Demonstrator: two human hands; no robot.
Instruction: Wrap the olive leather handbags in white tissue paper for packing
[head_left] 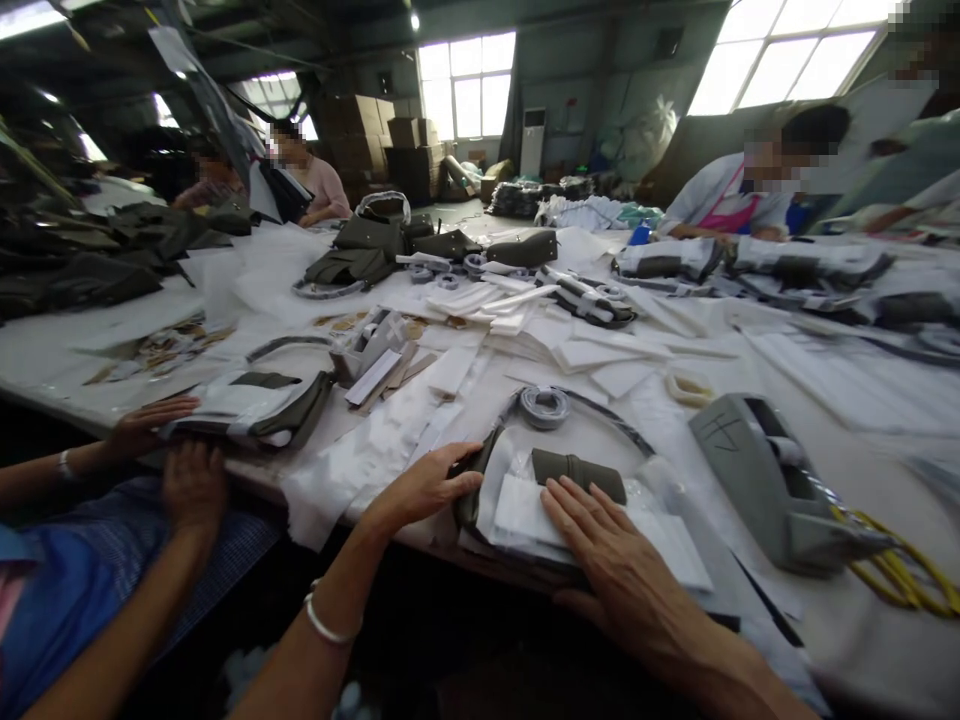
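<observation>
An olive-green handbag (pixel 469 487) lies at the table's front edge, partly covered with white foam sheets (pixel 525 512) and clear plastic. Against its left end rests my left hand (pixel 424 488), thumb and fingers apart. My right hand (pixel 600 545) lies flat with fingers stretched over the white sheet and the lower edge of the olive strap flap (pixel 577 474). The bag's wrapped handle (pixel 611 425) arches behind it, with a coiled wrapped strap (pixel 545 407) at its top left. My right palm hides part of the front.
A grey tape dispenser (pixel 757 480) and yellow-handled scissors (pixel 900 575) stand to the right. At left, a co-worker's hands touch another handbag (pixel 307 420), near a second tape dispenser (pixel 371 340). Foam sheets (pixel 502 300) and wrapped bags spread behind. A person in a pink apron works across the table.
</observation>
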